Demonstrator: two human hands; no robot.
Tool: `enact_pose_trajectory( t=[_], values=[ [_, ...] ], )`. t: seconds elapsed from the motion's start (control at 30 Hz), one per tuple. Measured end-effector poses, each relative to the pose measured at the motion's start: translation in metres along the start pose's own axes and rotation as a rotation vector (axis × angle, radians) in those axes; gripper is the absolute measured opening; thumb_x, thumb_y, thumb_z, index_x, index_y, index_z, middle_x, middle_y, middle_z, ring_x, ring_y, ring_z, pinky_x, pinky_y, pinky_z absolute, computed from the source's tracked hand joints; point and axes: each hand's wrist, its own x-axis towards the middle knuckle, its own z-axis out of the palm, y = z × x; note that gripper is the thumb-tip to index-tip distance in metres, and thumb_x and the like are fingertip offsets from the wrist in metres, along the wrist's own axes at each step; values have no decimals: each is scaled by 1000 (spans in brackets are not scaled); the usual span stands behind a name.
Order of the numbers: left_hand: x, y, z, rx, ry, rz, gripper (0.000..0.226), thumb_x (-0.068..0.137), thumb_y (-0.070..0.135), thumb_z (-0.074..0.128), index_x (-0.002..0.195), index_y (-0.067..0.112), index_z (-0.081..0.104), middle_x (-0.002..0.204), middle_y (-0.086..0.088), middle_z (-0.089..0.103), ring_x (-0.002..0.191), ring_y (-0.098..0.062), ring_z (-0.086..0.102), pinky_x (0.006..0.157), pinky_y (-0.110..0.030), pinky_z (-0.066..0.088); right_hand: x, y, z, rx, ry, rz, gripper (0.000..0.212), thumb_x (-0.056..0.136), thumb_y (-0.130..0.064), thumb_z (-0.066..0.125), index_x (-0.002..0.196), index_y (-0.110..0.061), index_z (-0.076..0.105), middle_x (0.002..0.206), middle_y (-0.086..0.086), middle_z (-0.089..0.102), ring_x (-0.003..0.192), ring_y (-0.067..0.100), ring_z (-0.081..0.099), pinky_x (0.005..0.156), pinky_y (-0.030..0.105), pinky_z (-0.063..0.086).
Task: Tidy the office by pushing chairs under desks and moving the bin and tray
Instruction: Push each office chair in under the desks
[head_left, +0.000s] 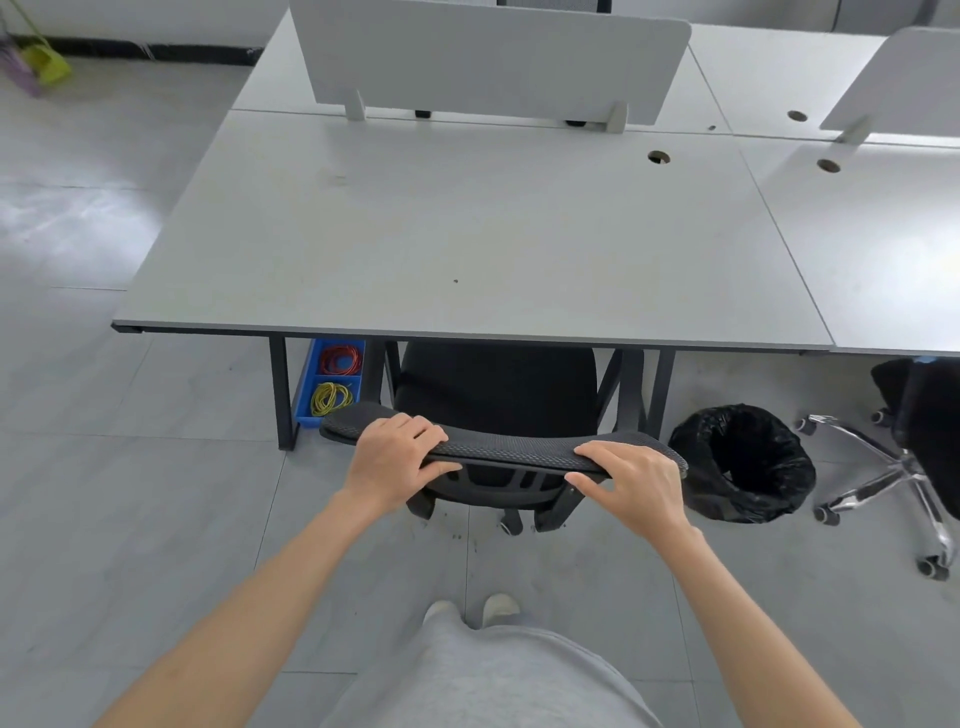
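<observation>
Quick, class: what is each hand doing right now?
Left hand: closed on the top edge of the chair backrest.
Right hand: closed on the same backrest edge, further right.

there is one view only, from a wide-angle camera worn on the person's head, so no second view shares anything with it. it looks forward and steeply down: the person's own legs and shoes fill the bottom edge, both forearms run up from the lower corners, and the floor lies directly below. the grey surface spreads across the middle of the frame, close ahead, with its divider panel near the top. the far wall's base shows only as a strip at the upper left. straight lines bow toward the edges, as a wide lens gives.
</observation>
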Motion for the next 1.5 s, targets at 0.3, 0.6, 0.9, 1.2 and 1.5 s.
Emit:
enact_pose_trajectory(
  t=[0.3, 0.6, 0.9, 1.2, 1.5],
  values=[
    [-4, 31, -2, -56, -23, -82, 62, 84, 66, 28, 85, 19, 70, 79, 6, 70, 72, -14, 65, 61, -25, 50, 1, 18, -11, 45, -13, 7, 41, 76, -58, 50, 88, -26, 74, 87, -14, 73, 79, 7, 69, 60, 16, 44],
    [-4, 35, -3, -41, -56, -94, 57, 81, 64, 35, 85, 19, 70, 79, 5, 70, 73, -13, 65, 61, -25, 51, 2, 20, -15, 44, -64, 37, 43, 76, -59, 48, 89, -27, 74, 90, -15, 73, 83, 7, 69, 62, 18, 45],
    [-23, 35, -40, -698, -14, -394, 22, 85, 17, 63, 106, 12, 66, 101, 2, 69, 97, -5, 61, 86, -18, 50, 18, -26, -46, 579, -295, 160, 33, 85, -37, 56, 113, -23, 66, 113, -16, 64, 109, -3, 55, 87, 3, 37],
    [-180, 36, -72, -1147, 508, -1343, 30, 94, -2, 42, 95, 18, 64, 82, 12, 74, 81, -6, 67, 74, -13, 49, 52, -207, 35, 902, -728, -51, 25, 93, -12, 51, 113, -23, 61, 106, -22, 61, 98, -10, 57, 81, 8, 45],
    [-323, 43, -75, -1058, 674, -1812, 27, 94, 0, 43, 94, 15, 66, 87, 3, 74, 83, -15, 68, 74, -20, 51, 28, -290, 102, 788, -948, -58, 31, 90, -5, 54, 93, -34, 61, 97, -16, 69, 94, -16, 56, 75, 0, 41]
  ],
)
